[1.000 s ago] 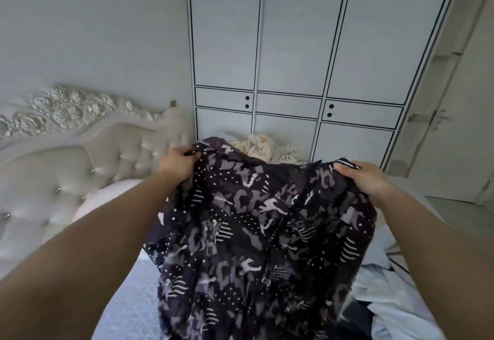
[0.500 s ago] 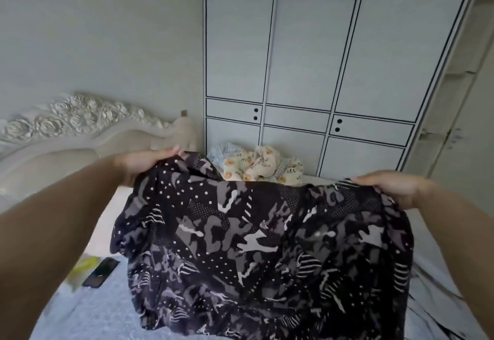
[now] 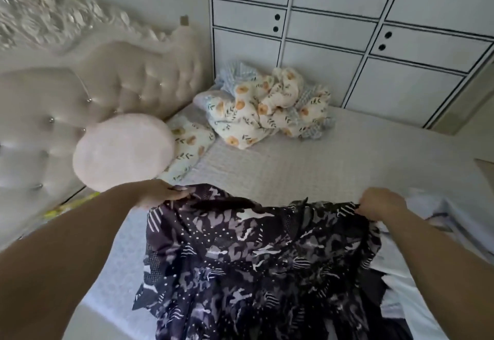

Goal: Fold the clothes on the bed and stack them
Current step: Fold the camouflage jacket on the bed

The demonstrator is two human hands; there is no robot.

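A dark patterned garment with white dots, stripes and grey patches is spread wide between my two hands, low over the near part of the bed. My left hand grips its top left corner. My right hand pinches its top right corner with curled fingers. The lower part of the garment runs out of the bottom of the frame. Other pale clothes lie at the right, partly under the garment.
A round pink cushion leans on the tufted headboard at the left. A crumpled floral blanket and a floral pillow lie at the far end of the bed, below the white wardrobe. Something yellow lies at the left edge.
Both hands have brought the garment down from chest height towards the bed and spread it wider. The camera has tilted downward, so the bed surface and cushion show.
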